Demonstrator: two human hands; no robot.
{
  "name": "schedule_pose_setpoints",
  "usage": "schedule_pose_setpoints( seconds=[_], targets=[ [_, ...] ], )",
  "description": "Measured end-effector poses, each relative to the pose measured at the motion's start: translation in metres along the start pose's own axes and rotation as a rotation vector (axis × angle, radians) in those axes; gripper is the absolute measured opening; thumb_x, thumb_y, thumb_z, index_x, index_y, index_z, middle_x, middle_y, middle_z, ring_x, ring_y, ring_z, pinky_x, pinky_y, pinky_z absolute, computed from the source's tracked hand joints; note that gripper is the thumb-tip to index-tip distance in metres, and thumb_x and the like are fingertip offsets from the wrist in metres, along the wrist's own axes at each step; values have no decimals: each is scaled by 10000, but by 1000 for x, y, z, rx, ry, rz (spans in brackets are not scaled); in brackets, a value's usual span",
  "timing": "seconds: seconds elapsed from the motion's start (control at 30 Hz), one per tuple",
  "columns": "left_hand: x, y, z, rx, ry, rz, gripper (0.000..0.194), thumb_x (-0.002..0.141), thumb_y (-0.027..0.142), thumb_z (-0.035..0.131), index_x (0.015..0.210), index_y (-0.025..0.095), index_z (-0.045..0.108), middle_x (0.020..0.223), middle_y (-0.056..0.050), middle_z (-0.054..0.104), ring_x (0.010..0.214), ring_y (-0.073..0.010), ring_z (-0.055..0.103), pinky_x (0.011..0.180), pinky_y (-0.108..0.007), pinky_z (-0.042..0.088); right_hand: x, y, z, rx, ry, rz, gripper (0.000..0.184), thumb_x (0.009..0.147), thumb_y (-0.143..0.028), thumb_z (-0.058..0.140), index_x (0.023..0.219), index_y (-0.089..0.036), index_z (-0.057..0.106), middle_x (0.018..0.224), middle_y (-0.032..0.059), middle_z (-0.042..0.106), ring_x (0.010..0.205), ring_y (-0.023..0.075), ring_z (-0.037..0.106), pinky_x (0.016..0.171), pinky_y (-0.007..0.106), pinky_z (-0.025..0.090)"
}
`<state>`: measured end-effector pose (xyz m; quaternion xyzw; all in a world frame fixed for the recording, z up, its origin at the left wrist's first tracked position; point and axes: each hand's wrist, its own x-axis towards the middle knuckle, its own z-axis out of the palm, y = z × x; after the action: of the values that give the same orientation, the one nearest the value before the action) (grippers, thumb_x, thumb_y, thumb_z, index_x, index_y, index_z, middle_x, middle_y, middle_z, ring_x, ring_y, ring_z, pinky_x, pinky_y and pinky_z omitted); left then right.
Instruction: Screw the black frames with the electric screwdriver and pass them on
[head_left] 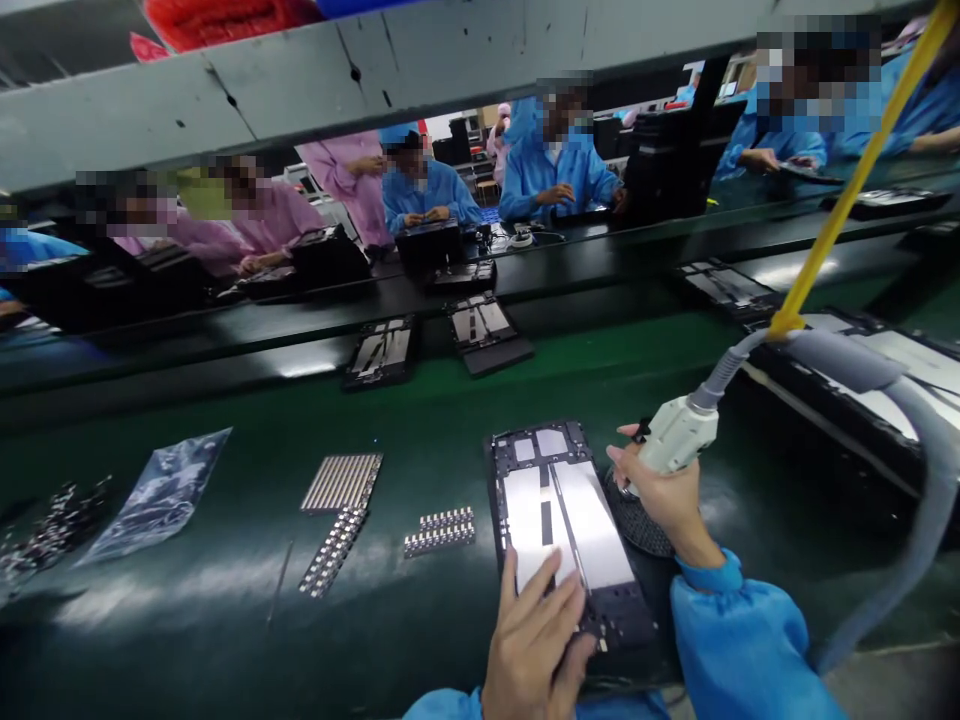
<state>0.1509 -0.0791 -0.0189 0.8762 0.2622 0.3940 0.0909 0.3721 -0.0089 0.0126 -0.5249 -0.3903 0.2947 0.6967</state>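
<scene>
On the green bench lies a black tablet-like device frame [559,500] with shiny silver panels and a dark strip between them. The spread fingers of my left hand [536,625] rest on its lower left part. Just right of the device, my right hand [667,500] is wrapped round a pale handheld power screwdriver [677,437] fed by a grey hose. Its tip is hidden behind my fingers. Beneath that hand sits a dark, round, textured dish [646,527], and I cannot make out its contents.
Small part strips [442,530], a ribbed panel of parts [343,482], a thin rod [280,580] and a clear plastic bag [161,492] lie leftward. Device stacks [847,410] stand right, beside a yellow strap [862,180]. Co-workers [559,180] sit opposite beneath an overhead beam [450,70].
</scene>
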Motion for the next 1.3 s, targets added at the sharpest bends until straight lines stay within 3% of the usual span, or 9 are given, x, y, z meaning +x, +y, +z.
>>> schedule_pose_setpoints(
  seconds=[0.13, 0.27, 0.37, 0.43, 0.6, 0.7, 0.87, 0.97, 1.3],
  targets=[
    [-5, -1, -2, -160, 140, -136, 320, 896, 52, 520, 1177, 186, 594, 915, -5, 763, 933, -137, 717, 1152, -427, 393, -1, 1, -1, -15, 1, 5, 337, 747, -274, 776, 997, -162, 581, 508, -56, 555, 399, 132, 507, 443, 269, 431],
    [1, -19, -28, -111, 193, -410, 212, 905, 130, 570, 1049, 228, 690, 995, -21, 749, 951, -156, 710, 1022, -361, 522, -2, -7, -1, -64, 0, -17, 383, 734, -299, 778, 1043, -153, 604, 496, -54, 556, 396, 143, 505, 442, 286, 439],
    [11, -44, -49, -79, 177, -618, 170, 902, 230, 582, 894, 221, 752, 1009, -68, 717, 949, -187, 694, 851, -320, 581, -2, -25, 1, -156, 62, -120, 211, 718, -311, 785, 746, -188, 616, 490, -32, 562, 417, 135, 515, 521, 310, 496],
    [19, -62, -56, -155, 136, -789, 133, 850, 254, 636, 838, 194, 755, 869, -65, 712, 815, -177, 694, 729, -285, 576, -3, -40, 7, -150, 62, -159, 236, 731, -309, 779, 674, -202, 577, 488, -30, 556, 430, 137, 526, 569, 326, 517],
    [44, -91, -47, -617, -9, -1155, 122, 689, 211, 751, 731, 115, 690, 587, -9, 658, 499, -121, 619, 509, -206, 478, -14, -62, 38, -50, -156, -123, 346, 805, -295, 746, 1091, -180, 590, 524, -47, 561, 464, 170, 560, 523, 327, 496],
    [56, -95, -39, -713, -151, -1153, 86, 735, 192, 703, 715, 109, 708, 592, -17, 656, 523, -119, 613, 536, -212, 463, -21, -61, 63, 19, -289, -134, 288, 839, -282, 725, 1072, -174, 593, 526, -43, 561, 458, 160, 554, 509, 319, 489],
    [64, -97, -35, -368, -161, -918, 50, 741, 185, 719, 747, 152, 755, 770, -29, 678, 674, -129, 593, 644, -233, 446, -26, -50, 99, 101, -378, -59, 369, 831, -249, 733, 1153, -186, 562, 530, -49, 583, 428, 155, 546, 459, 296, 471],
    [68, -101, -34, -327, -196, -888, 66, 757, 170, 692, 765, 161, 756, 783, -24, 671, 683, -132, 596, 652, -233, 446, -25, -40, 115, 84, -376, -75, 355, 817, -237, 731, 1128, -173, 571, 515, -58, 578, 427, 147, 549, 505, 302, 492],
    [79, -110, -41, -310, -339, -814, 123, 738, 116, 632, 698, 181, 727, 707, 3, 688, 697, -141, 611, 644, -229, 413, -22, -16, 132, 25, -383, -49, 344, 800, -237, 715, 1099, -148, 570, 502, -59, 581, 425, 138, 546, 532, 293, 518]
  ],
)
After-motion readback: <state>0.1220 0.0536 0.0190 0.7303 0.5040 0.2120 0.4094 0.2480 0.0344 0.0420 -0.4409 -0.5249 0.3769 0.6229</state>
